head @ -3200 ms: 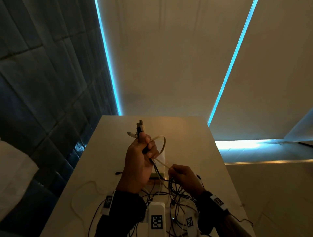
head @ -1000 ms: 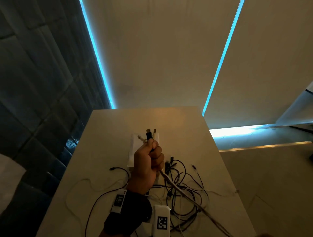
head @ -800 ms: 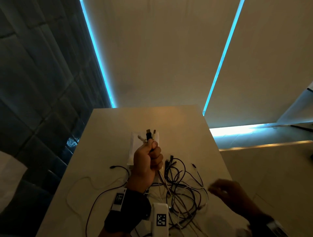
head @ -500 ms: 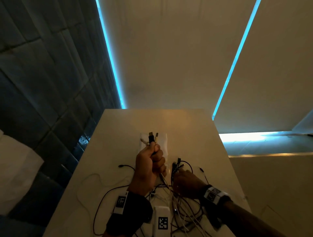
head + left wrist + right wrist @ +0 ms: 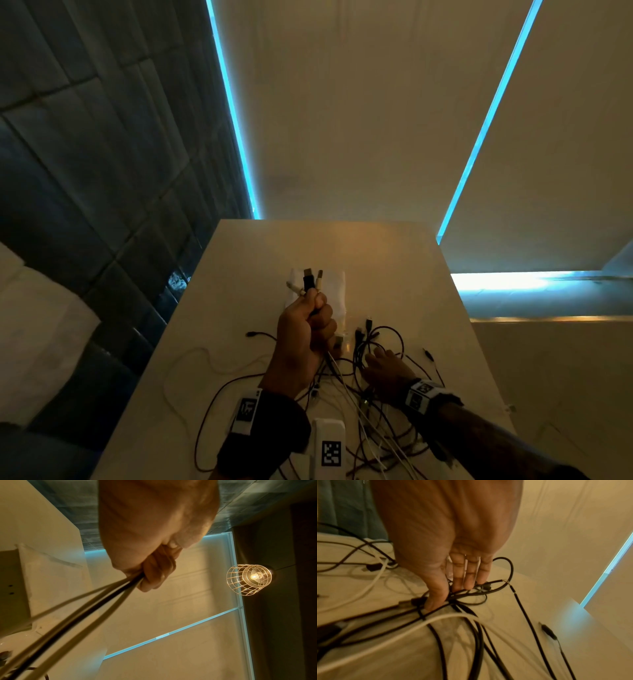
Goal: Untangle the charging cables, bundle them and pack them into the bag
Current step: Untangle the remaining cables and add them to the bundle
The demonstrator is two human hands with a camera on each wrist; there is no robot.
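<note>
The left hand [image 5: 305, 337] is raised above the table [image 5: 394, 260] in a closed fist. Its fingers [image 5: 154, 572] curl round three cables [image 5: 96, 597]: one black and two pale. The plug ends [image 5: 310, 279] stand upright out of the top of the fist. The cable lengths run taut from below the fist down toward the near table edge.

The right hand [image 5: 385, 371] is low on the table, just right of the left hand. Its fingers [image 5: 467, 574] are straight and close together. The fingertips and thumb press down on a knot of black cables in the tangle [image 5: 373, 346]. No finger curls round a cable.

The tangle lies on the table centre and near side. It contains black and white cables in overlapping loops. One thin pale cable [image 5: 191, 359] loops out to the left. Loose plug ends [image 5: 430, 354] lie to the right, apart from the main tangle.

A white bag [image 5: 337, 291] lies flat on the table beyond the left hand. No cable is inside it.
</note>
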